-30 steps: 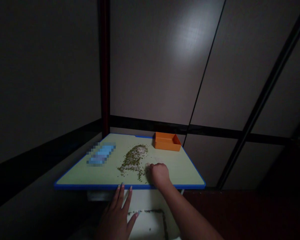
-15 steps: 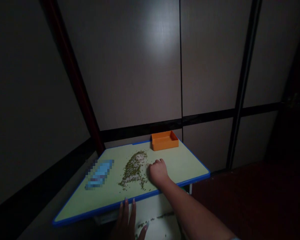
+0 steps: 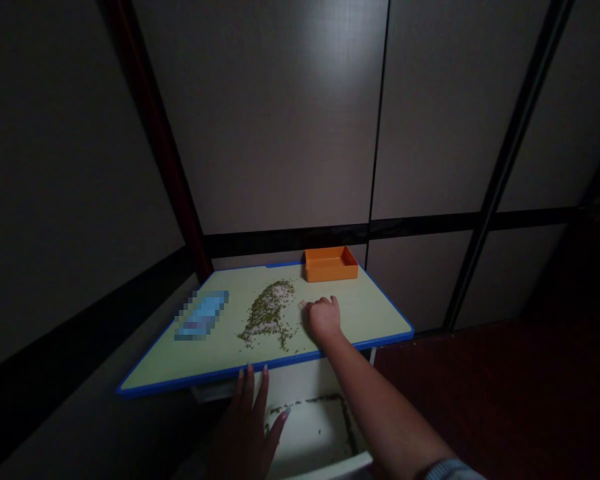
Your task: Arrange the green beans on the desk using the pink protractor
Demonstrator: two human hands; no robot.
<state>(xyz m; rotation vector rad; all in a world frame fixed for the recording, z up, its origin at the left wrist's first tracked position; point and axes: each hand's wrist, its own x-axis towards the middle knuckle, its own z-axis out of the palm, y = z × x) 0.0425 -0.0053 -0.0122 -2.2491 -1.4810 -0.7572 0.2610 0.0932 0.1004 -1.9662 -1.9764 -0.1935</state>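
Note:
My right hand (image 3: 324,319) is over the pale yellow board (image 3: 365,303), just right of a patch of small green grains (image 3: 267,308). Its fingers are curled together; a small pale thing shows at the fingertips, too unclear to name. Whitish areas show among the grains, and a few lie loose around the patch. My left hand (image 3: 250,417) touches the board's blue front edge with its fingertips, fingers stretched and spread, holding nothing.
An orange open box (image 3: 331,272) stands at the board's back right. A blurred-out blue item (image 3: 203,317) lies at the left. Beneath the front edge, an open white drawer (image 3: 310,437) has grains along its sides. Panelled doors (image 3: 280,133) rise behind.
The view has tilted down, showing more of the drawer. My right hand has shifted slightly right, away from the grains. My left hand stays at the board's front edge.

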